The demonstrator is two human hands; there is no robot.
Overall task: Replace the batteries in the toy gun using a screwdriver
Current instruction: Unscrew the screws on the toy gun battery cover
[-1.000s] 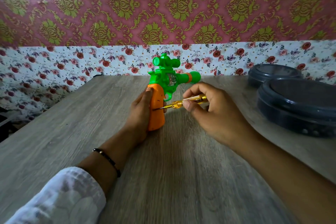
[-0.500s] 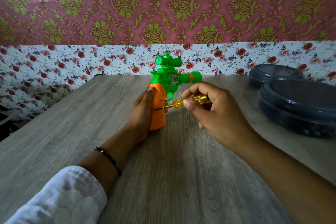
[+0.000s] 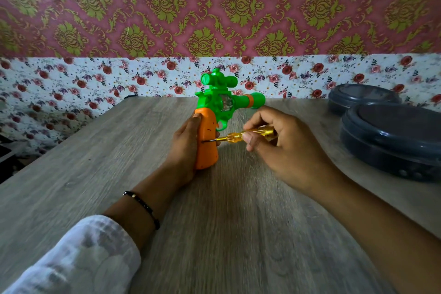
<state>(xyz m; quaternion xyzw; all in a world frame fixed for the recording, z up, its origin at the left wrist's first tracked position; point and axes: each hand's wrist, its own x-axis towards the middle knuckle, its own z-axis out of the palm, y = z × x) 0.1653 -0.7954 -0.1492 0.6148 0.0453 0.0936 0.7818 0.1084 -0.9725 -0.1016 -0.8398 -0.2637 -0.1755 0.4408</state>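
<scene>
Orange-gripped and green-bodied, the toy gun stands upright on the wooden table, its butt on the surface, the left hand wrapped round the grip. The right hand pinches the yellow screwdriver, whose tip touches the grip's side. Two dark lidded containers sit at the right.

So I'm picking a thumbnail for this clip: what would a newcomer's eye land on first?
First the bright green and orange toy gun, standing upright at the middle of the wooden table, its orange grip held by the left hand. Next the yellow screwdriver, pinched in the right hand with its tip against the grip. Behind, the loud red and gold wallpaper fills the top.
</scene>
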